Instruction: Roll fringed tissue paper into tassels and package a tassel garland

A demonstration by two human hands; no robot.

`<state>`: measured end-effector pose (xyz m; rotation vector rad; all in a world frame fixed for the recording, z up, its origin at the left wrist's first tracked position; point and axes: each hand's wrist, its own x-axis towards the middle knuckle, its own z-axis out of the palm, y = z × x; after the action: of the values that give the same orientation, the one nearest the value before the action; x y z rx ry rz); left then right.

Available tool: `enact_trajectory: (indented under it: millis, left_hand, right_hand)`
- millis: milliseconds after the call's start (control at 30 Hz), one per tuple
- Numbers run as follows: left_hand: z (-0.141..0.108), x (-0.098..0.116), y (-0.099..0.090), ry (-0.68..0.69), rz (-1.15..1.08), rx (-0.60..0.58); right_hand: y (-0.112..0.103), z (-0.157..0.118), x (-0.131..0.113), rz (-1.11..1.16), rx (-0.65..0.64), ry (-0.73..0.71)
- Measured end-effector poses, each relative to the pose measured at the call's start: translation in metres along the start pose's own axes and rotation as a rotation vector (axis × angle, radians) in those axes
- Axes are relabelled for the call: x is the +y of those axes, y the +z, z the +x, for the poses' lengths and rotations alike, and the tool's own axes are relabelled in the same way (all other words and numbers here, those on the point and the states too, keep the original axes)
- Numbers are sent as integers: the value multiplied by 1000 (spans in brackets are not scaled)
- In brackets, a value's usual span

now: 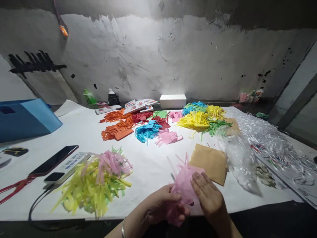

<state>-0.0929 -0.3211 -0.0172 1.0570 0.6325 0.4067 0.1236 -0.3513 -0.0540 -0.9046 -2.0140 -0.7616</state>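
Observation:
A pink fringed tissue-paper tassel (186,181) is up in front of me at the near edge of the table, its thin strips pointing upward and its lower part hanging below my fingers. My left hand (164,203) is closed on its lower left side, thumb in front. Against its right side lies my right hand (208,195), fingers stretched out and flat on the paper; its thumb is hidden. Left of my hands rests a loose heap of yellow fringed paper (91,188) with a pink fringed bunch (112,163) on top.
Behind my hands lie orange (117,129), blue (148,131) and yellow fringed bunches (194,119). A brown paper packet (209,163), clear plastic bag (237,158) and white strings (267,135) are on the right. A phone (54,160), power bank (66,167) and blue box (27,119) lie left.

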Motion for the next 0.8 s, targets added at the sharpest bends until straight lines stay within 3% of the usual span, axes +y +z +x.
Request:
enact_trajectory:
  millis: [100, 167, 233, 333, 433, 500, 533, 567, 600, 700, 733, 800]
  left_hand:
    - [7, -6, 2, -51, -282, -95]
    - [7, -4, -3, 8, -329, -73]
    - [-2, 1, -16, 77, -286, 21]
    - [-31, 10, -46, 186, -151, 286]
    - [-63, 10, -74, 251, 110, 691]
    - [-78, 2, -78, 359, 433, 1022]
    - [-81, -3, -74, 456, 641, 1134]
    - [-81, -10, -66, 570, 863, 1160]
    - [-78, -17, -56, 679, 1085, 1078]
    - [-57, -38, -24, 821, 1502, 513]
    - [-49, -44, -17, 802, 1556, 419]
    - [-38, -52, -16, 726, 1612, 424]
  right_hand:
    - [-13, 4, 33, -103, 39, 33]
    - [-26, 5, 46, -190, 47, 88]
    - [-34, 2, 46, -245, 23, 109]
    - [-28, -5, 19, -180, -47, 32]
    - [-4, -12, -25, -42, -123, 43]
    - [13, -15, -52, 25, -142, 92]
    - [21, -16, -63, 50, -132, 119]
    - [27, -17, -71, 71, -120, 151]
    - [32, -18, -78, 89, -107, 178]
    - [39, -20, -87, 125, -97, 221]
    - [39, -20, -87, 135, -110, 222]
    - [35, -20, -83, 143, -157, 206]
